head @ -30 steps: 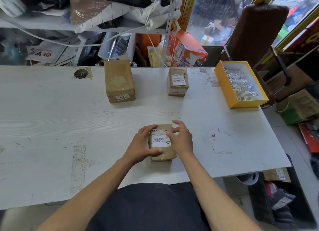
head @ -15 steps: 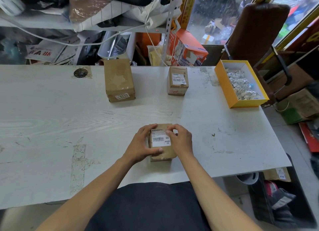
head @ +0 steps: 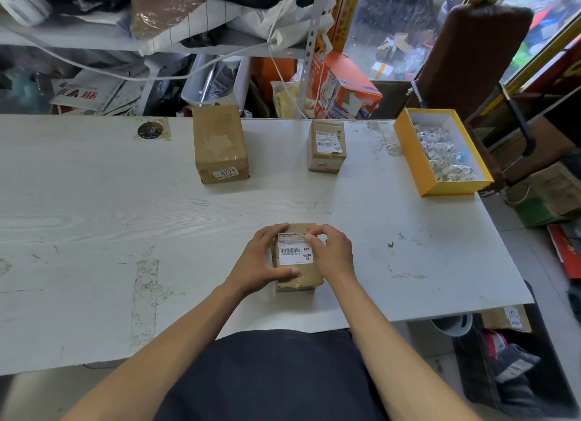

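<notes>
A small brown cardboard box (head: 298, 276) with a white barcode label (head: 295, 253) lies on the white table (head: 94, 219) near its front edge. My left hand (head: 262, 260) grips the box's left side, thumb laid across the top below the label. My right hand (head: 330, 250) rests on the box's right side with its fingertips curled onto the label's upper right corner; whether they pinch the label I cannot tell.
A bigger brown box marked 0275 (head: 220, 144) and a small labelled box (head: 327, 148) stand further back. A yellow tray (head: 418, 166) with several paper scraps sits at the right edge. Cluttered shelves lie behind, a brown chair (head: 471, 52) at the back right.
My right hand's fingers have curled inward from the box's far edge onto the label's upper right corner. The left hand and the box stay put.
</notes>
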Motion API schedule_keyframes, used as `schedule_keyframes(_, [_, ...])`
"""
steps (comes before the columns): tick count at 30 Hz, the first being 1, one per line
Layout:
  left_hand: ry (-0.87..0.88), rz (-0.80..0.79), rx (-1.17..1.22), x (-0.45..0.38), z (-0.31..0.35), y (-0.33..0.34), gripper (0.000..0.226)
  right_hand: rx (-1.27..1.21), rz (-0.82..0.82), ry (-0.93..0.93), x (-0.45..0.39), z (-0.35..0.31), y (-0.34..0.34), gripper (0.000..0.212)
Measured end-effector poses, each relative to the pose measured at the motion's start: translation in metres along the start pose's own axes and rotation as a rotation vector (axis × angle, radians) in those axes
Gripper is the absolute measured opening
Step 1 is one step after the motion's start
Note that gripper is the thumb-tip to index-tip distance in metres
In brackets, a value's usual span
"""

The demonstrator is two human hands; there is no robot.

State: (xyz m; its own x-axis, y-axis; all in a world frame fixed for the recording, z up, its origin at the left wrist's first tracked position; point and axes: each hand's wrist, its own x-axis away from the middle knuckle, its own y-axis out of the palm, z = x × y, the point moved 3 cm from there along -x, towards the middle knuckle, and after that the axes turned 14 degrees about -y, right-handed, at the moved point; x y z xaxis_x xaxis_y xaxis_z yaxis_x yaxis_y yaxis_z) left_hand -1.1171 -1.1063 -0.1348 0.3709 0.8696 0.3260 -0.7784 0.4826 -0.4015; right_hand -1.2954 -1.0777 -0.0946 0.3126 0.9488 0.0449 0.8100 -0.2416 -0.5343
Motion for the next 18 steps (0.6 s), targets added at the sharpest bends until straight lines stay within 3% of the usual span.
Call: schedule_keyframes(18, [-0.008, -0.009, 0.013, 0.0002, 0.0004, -0.0002, 0.093, -0.006, -0.004, 0.047, -0.0024, 0.0012, -0.0009, 0.004])
